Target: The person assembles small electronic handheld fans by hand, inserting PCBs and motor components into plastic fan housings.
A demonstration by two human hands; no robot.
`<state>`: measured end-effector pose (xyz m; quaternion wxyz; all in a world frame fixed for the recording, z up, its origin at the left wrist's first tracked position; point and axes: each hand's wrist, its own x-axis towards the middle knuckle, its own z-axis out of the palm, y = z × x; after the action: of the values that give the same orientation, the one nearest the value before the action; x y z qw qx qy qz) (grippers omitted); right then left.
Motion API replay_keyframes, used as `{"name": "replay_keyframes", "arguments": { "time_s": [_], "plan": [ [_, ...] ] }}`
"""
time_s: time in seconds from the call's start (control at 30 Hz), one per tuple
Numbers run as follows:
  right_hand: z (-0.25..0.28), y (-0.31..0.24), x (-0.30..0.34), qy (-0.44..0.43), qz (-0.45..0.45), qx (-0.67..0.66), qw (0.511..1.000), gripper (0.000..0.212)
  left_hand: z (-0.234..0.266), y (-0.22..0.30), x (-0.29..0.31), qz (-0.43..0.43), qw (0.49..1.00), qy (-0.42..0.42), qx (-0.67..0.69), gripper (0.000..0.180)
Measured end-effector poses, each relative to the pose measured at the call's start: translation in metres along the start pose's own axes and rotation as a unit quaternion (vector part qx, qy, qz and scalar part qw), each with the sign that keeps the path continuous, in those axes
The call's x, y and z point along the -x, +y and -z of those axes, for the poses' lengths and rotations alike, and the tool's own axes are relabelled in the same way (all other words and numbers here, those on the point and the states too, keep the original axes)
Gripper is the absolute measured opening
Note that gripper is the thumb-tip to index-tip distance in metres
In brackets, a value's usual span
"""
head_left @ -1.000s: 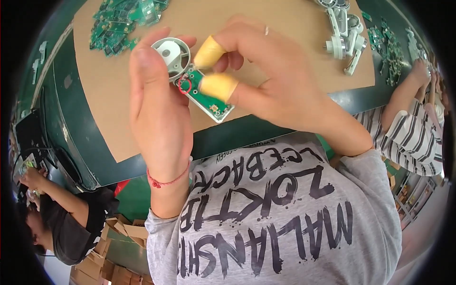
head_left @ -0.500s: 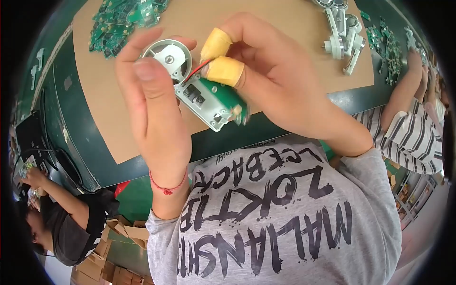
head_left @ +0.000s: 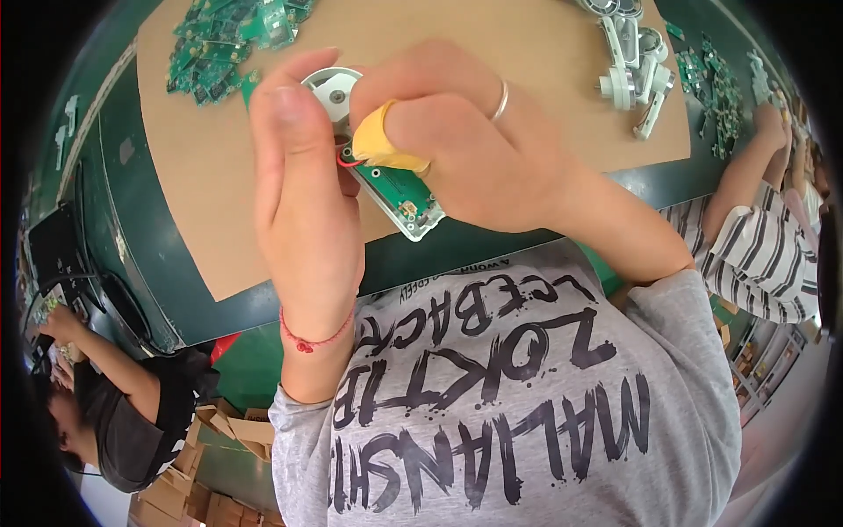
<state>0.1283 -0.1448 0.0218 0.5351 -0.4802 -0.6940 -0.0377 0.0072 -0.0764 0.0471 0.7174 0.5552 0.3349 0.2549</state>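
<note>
My left hand (head_left: 303, 167) grips a white plastic housing (head_left: 419, 230) with a round head at its far end, the thumb lying along its side. A green circuit board (head_left: 399, 195) lies in the housing's long body. Closed over the middle of it, my right hand (head_left: 474, 140) presses with yellow-covered fingertips near the board's far end. A short red wire (head_left: 349, 162) loops out beside the yellow thumb cover. Under my right fingers the far part of the board and part of the round head are hidden.
Brown cardboard (head_left: 202, 237) covers the green table (head_left: 145, 255). A heap of green boards (head_left: 211, 53) lies far left; white housings (head_left: 628, 61) are piled far right, with more boards (head_left: 720, 97) beyond. Co-workers sit left (head_left: 132, 404) and right (head_left: 755, 237). Cardboard boxes (head_left: 241, 430) stand on the floor.
The green board, tilted up beside the housing before, now lies in the housing's body. My right hand has moved left and over it. The housing has shifted slightly right.
</note>
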Motion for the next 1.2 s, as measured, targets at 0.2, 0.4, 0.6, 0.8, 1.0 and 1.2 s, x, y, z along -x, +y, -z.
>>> {"name": "replay_keyframes", "arguments": {
  "time_s": [0.2,0.4,0.6,0.8,1.0,1.2],
  "plan": [
    [0.002,0.008,0.000,-0.014,0.064,-0.027,0.997,0.021,-0.011,0.002,0.000,0.040,0.994,0.054,0.086,0.039],
    [0.002,0.002,0.003,-0.004,-0.071,-0.027,0.997,0.021,0.002,-0.009,-0.002,-0.013,1.000,0.015,0.003,0.040],
    [0.012,-0.012,-0.003,-0.074,-0.316,-0.114,0.939,0.024,0.002,-0.006,-0.003,-0.031,0.999,0.037,0.007,0.040],
    [0.013,-0.024,-0.007,-0.060,-0.433,-0.171,0.883,0.025,0.002,-0.013,-0.006,-0.092,0.995,0.043,-0.022,0.038],
    [0.009,-0.025,-0.009,-0.067,-0.474,-0.198,0.855,0.026,0.001,-0.020,-0.008,-0.127,0.990,0.034,-0.058,0.037],
    [0.009,-0.015,-0.004,-0.098,-0.373,-0.134,0.913,0.021,0.004,-0.010,-0.005,0.003,1.000,-0.019,-0.008,0.041]
  ]
}}
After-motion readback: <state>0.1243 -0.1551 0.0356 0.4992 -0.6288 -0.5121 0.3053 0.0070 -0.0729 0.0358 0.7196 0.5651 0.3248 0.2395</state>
